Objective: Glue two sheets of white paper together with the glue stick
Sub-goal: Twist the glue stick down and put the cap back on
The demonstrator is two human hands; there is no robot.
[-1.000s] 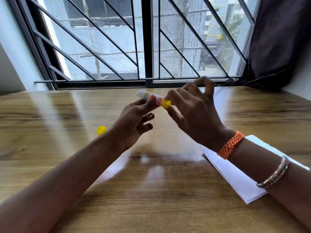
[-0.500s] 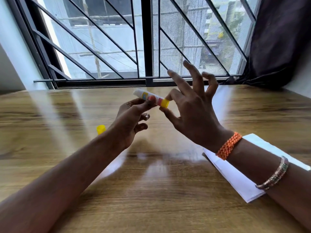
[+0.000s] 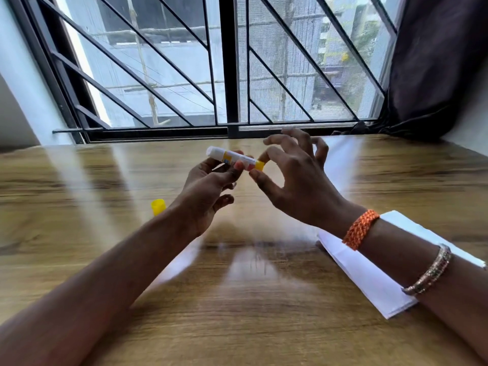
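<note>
I see the glue stick held above the middle of the wooden table, lying almost level, white end to the far left. My left hand grasps its barrel between thumb and fingers. My right hand pinches the yellow knob at the stick's right end with thumb and forefinger, the other fingers spread loose. The yellow cap stands on the table to the left, near the left wrist. The white paper lies at the near right, under my right forearm.

I judge the stick light, stiff and smooth, so it can slip; the middle of the barrel is the good place to hold it. The paper is thin and bends easily; I would press it flat. The label shows yellow, blue and pink, but I can read 0 words on it.
</note>
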